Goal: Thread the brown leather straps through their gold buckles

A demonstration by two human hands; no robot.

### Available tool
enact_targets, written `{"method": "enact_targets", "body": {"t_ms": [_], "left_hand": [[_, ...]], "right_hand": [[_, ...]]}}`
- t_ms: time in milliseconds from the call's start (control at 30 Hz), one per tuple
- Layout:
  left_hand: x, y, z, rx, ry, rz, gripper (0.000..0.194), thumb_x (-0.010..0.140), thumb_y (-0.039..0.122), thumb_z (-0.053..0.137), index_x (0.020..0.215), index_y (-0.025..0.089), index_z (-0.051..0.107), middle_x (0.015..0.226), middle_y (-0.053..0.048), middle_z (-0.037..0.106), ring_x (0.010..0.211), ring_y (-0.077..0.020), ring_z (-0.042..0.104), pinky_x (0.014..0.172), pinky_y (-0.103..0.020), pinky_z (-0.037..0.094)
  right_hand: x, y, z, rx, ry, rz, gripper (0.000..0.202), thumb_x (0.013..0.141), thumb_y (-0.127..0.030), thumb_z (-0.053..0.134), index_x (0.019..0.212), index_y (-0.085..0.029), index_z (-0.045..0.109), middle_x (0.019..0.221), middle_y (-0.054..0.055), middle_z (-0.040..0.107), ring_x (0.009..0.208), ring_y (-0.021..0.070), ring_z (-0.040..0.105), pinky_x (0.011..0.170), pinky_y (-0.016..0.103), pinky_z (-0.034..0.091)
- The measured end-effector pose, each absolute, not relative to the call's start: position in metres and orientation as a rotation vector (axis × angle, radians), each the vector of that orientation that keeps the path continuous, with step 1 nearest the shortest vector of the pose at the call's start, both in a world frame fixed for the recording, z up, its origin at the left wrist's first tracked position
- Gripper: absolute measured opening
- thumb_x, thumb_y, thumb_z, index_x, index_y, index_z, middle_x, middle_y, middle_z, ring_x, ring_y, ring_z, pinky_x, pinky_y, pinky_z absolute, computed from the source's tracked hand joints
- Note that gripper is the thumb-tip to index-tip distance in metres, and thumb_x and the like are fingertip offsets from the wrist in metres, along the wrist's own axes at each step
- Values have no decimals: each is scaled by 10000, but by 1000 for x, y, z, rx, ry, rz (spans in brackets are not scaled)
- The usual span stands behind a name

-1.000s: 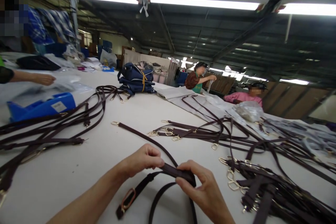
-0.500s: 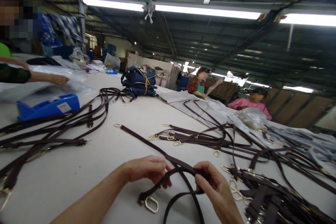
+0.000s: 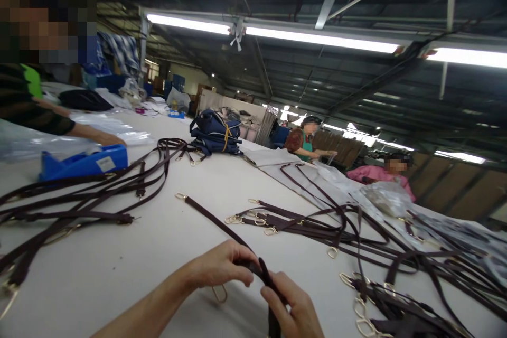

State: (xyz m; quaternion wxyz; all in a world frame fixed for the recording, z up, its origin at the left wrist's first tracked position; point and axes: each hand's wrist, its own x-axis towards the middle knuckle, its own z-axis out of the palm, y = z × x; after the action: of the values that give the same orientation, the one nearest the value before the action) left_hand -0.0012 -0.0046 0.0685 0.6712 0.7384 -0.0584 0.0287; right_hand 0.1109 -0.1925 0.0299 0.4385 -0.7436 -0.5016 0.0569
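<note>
A dark brown strap (image 3: 216, 220) runs from a gold metal ring (image 3: 181, 197) on the white table down to my hands. My left hand (image 3: 222, 266) has its fingers closed around a part of it. Close beside, my right hand (image 3: 291, 303) pinches the same strap, which bends up between the two hands and hangs below the right one. Under my left hand shows another gold ring (image 3: 219, 293), partly covered by it. The rest of the strap's lower part is hidden behind my hands.
Several brown straps lie at the left (image 3: 91, 200) beside a blue tape dispenser (image 3: 85, 162). More straps with gold rings (image 3: 312, 227) spread to the right. Folded navy bags (image 3: 216, 132) sit farther back. A co-worker's arm (image 3: 93, 133) reaches in at left; two other people work beyond.
My right hand has moved left toward my left hand. My left hand has closed on the strap, and the loop between them has become smaller. The co-worker's arm has moved to the dispenser.
</note>
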Motion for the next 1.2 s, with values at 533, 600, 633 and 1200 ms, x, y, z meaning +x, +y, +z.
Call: {"method": "enact_targets", "body": {"t_ms": [533, 600, 633, 1200], "left_hand": [[10, -1, 46, 1562, 62, 146, 278, 595, 160, 674, 871, 132, 665, 682, 17, 637, 642, -114, 534, 632, -229, 391], [12, -2, 43, 1528, 70, 173, 232, 582, 153, 669, 812, 124, 660, 679, 8, 648, 652, -122, 547, 650, -240, 401], [13, -4, 43, 1510, 88, 191, 216, 589, 155, 653, 802, 123, 658, 668, 8, 650, 652, -123, 550, 655, -243, 401], [13, -12, 45, 1456, 133, 170, 252, 570, 178, 710, 817, 133, 700, 701, -7, 698, 680, -133, 574, 663, -243, 401]], "right_hand": [[111, -190, 10, -1752, -931, 191, 381, 920, -508, 468, 1098, -210, 626, 948, 85, 659, 756, 195, 683, 618, 267, 611], [115, -191, 11, -1798, -1096, 68, 298, 943, -381, 451, 1129, -220, 619, 955, 85, 664, 808, 195, 690, 683, 266, 609], [115, -191, 12, -1802, -1207, -39, 290, 945, -302, 435, 1157, -239, 621, 989, 85, 662, 856, 190, 689, 729, 258, 600], [107, -193, 23, -2091, -1466, -627, 391, 928, -130, 353, 1191, -270, 608, 799, 26, 612, 624, 148, 625, 567, 211, 493]]}}
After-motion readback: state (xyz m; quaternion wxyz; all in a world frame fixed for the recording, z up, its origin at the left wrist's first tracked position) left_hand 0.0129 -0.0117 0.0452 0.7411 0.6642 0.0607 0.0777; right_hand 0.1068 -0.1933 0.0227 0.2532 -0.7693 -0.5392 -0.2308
